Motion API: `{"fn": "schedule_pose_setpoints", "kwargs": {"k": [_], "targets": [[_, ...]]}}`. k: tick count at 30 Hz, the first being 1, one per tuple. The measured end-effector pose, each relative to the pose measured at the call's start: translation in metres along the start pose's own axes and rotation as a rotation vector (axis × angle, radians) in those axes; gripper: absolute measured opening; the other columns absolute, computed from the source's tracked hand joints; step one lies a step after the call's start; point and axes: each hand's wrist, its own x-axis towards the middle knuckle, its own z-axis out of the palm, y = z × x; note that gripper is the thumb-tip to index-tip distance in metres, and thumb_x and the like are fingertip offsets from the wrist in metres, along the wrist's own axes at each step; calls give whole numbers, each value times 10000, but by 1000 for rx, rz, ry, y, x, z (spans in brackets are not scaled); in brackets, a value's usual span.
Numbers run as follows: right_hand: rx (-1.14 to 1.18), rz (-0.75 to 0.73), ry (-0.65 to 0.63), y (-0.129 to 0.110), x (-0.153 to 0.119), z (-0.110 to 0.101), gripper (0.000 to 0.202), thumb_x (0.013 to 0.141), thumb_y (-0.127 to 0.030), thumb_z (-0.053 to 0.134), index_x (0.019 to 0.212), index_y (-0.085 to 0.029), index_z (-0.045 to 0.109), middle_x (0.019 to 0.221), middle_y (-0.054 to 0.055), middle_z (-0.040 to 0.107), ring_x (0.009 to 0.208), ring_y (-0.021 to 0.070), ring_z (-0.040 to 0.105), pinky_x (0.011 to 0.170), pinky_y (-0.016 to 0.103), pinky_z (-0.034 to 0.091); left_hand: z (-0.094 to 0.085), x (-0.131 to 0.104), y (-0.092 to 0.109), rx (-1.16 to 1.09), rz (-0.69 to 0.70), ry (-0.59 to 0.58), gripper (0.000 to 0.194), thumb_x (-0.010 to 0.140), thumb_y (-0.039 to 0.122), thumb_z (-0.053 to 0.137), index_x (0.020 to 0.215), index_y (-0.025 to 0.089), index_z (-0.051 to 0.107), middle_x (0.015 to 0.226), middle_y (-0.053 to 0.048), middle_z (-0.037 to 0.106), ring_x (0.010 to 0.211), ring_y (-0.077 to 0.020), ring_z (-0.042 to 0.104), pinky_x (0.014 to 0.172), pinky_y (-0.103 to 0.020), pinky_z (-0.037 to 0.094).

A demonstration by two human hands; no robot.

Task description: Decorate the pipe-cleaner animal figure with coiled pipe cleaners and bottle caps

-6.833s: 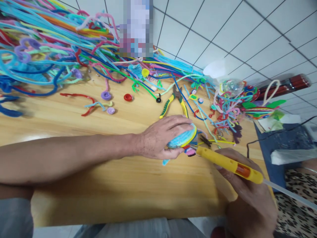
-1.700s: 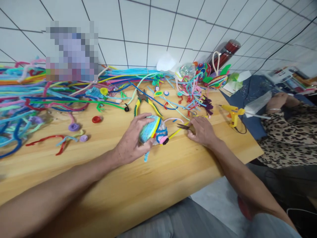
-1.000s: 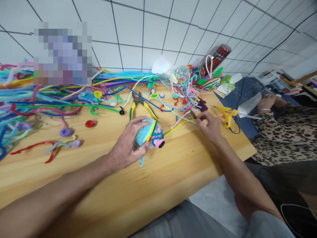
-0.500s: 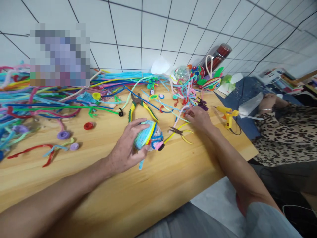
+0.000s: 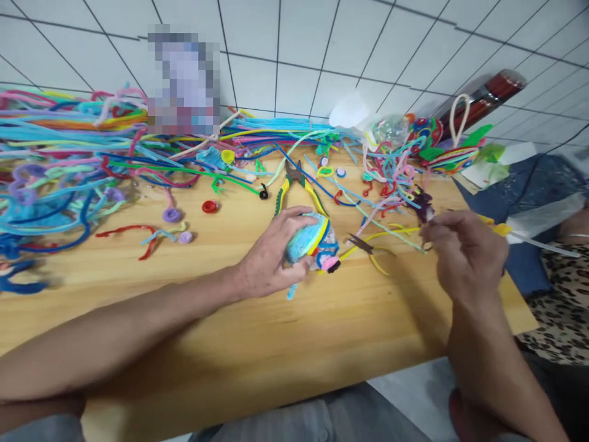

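Observation:
My left hand [image 5: 280,252] is wrapped round a rounded craft piece [image 5: 306,239] covered in light blue pipe cleaner, with yellow and dark blue bands. A pink and black tip sticks out at its right end. My right hand [image 5: 464,255] is raised at the right, thumb and fingers pinched together; what lies between them is too small to make out. A dark purple fuzzy clump [image 5: 422,204] lies just beyond its fingertips. Between the hands are small scissors [image 5: 361,244] with yellow handles and a yellow pipe cleaner [image 5: 380,232]. Green-and-yellow pliers [image 5: 294,178] lie behind the craft piece.
Many coloured pipe cleaners [image 5: 83,123] heap along the wall side of the table [image 5: 257,344]. A red coil [image 5: 210,206] and purple coils lie at left. A red-capped bottle [image 5: 483,101] leans at the back. A yellow glue gun [image 5: 499,228] is partly hidden behind my right hand. Another person's leopard-print clothing [image 5: 568,294] shows at right.
My right hand has lifted from the pipe cleaners and moved right and towards me, fingers pinched. My left hand keeps its hold on the craft piece. The view has turned somewhat to the left.

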Motion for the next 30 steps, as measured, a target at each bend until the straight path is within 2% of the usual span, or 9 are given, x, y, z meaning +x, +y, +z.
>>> {"fn": "schedule_pose_setpoints", "kwargs": {"k": [2,4,6,8,14,19,30], "targets": [[118,-121,-152,-33,-7,7,135,1011,-323,611,897,-287,674,777,15,737,669,219,696,640,373,520,-1,1,1,0,3,-6,644,933,214,686,1522,268,433,1515,-183,522,1488,-339,494,1207,-582,488],[237,-206,-353,-59,-7,16,126,1013,-278,610,911,-282,685,782,-5,759,664,181,716,604,319,515,-2,1,3,5,2,-9,639,930,212,687,1517,264,438,1517,-187,520,1485,-341,497,1207,-582,485],[309,-263,-498,-77,-4,24,135,1000,-233,615,891,-275,683,733,-30,744,610,139,684,567,277,486,-2,1,3,10,-1,-12,638,930,222,691,1515,268,440,1524,-185,521,1478,-345,506,1205,-585,485],[345,-298,-557,-85,-1,32,149,982,-197,615,868,-267,680,688,-50,722,556,110,627,541,256,447,-2,1,3,14,-6,-14,645,925,222,693,1516,272,440,1530,-181,523,1479,-347,509,1203,-584,485],[340,-296,-543,-81,-4,47,156,971,-195,626,841,-255,686,659,-57,705,540,98,597,536,247,419,-1,1,3,23,-9,-33,666,915,239,699,1523,275,428,1537,-182,520,1483,-344,508,1197,-590,498],[329,-293,-470,-78,-7,49,161,969,-196,653,826,-259,691,648,-59,699,532,98,597,534,254,426,-1,2,5,24,-8,-15,659,898,199,694,1505,264,444,1521,-183,532,1483,-339,512,1207,-586,493],[287,-344,-395,-75,-12,56,172,943,-170,664,794,-255,669,641,-56,690,531,107,592,541,263,408,-1,2,4,45,-6,-15,638,911,233,689,1505,267,458,1520,-171,546,1477,-329,521,1205,-575,501]]}}
